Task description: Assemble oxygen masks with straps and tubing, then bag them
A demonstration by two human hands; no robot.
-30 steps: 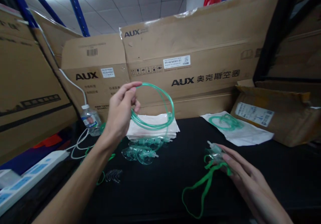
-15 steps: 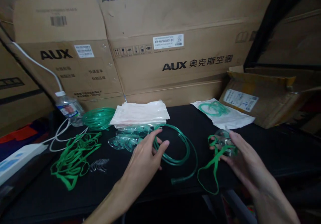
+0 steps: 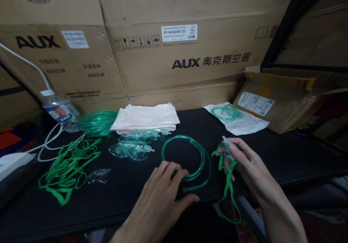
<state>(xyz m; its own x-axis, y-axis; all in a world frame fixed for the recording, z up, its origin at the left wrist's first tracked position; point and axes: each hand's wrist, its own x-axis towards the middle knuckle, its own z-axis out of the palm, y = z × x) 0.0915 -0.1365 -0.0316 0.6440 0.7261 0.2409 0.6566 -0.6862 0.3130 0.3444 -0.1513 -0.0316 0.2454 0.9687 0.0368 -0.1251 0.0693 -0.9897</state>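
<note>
My right hand (image 3: 243, 159) is closed around a clear oxygen mask (image 3: 225, 148) with a green elastic strap (image 3: 230, 185) that dangles past the table's front edge. The mask's pale connector points up and away. My left hand (image 3: 165, 188) has its fingers apart, with the thumb stretched to the right. It hovers at or just above the near side of a coiled green tube (image 3: 202, 159); whether the fingertips touch the tube I cannot tell. One tube end lies near the left thumb. Left of the coil rest several clear green-tinted masks (image 3: 133, 149), nested together.
White pouches (image 3: 146, 118) are stacked at the back, beside a larger green tube coil (image 3: 98, 122). Green straps (image 3: 69, 167) and small clear clips (image 3: 98, 176) lie left. A bottle (image 3: 61, 110) and power strip (image 3: 15, 165) stand farther left. A bagged tube set (image 3: 235, 118) adjoins an open carton (image 3: 277, 101).
My left hand has come back from beside the nested masks to the near side of the tube coil. My right hand has shifted slightly left with the mask. The view has tilted down.
</note>
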